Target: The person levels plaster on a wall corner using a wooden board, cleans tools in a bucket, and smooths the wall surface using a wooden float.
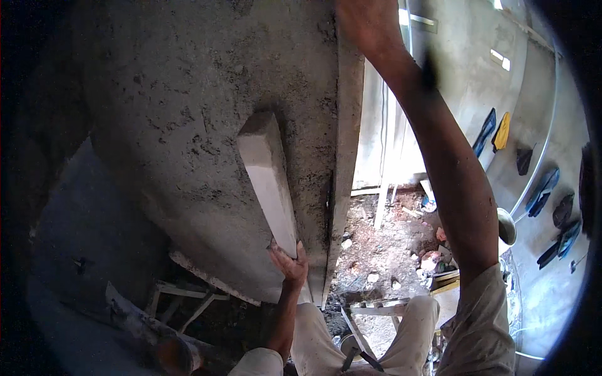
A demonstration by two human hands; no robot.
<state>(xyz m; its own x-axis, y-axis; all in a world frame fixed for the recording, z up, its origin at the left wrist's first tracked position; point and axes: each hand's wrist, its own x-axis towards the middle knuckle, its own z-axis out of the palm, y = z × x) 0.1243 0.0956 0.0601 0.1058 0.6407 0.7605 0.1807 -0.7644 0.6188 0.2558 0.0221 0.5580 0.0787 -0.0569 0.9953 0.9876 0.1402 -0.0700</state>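
- My left hand (290, 262) is wrapped around a long, pale bar (271, 188), close to its low end.
- The bar is in front of a big, rough, grey wall (188, 119), and it tilts, with its top end leaning to my left.
- The top end of the bar is darker than the rest.
- My right hand (364, 20) is way up high, by the wall's straight edge (348, 125), well apart from my left one.
- The picture cuts that hand off, so I cannot tell what its fingers are doing.
- Past the edge, bits of stone lie on the messy ground (370, 254).
- A wooden stand (379, 311) is low down, near my legs (411, 323).
- A bucket (506, 230) is just beside my right arm.
- A yellow cloth (501, 131) and a blue cloth (485, 133) hang on the right.
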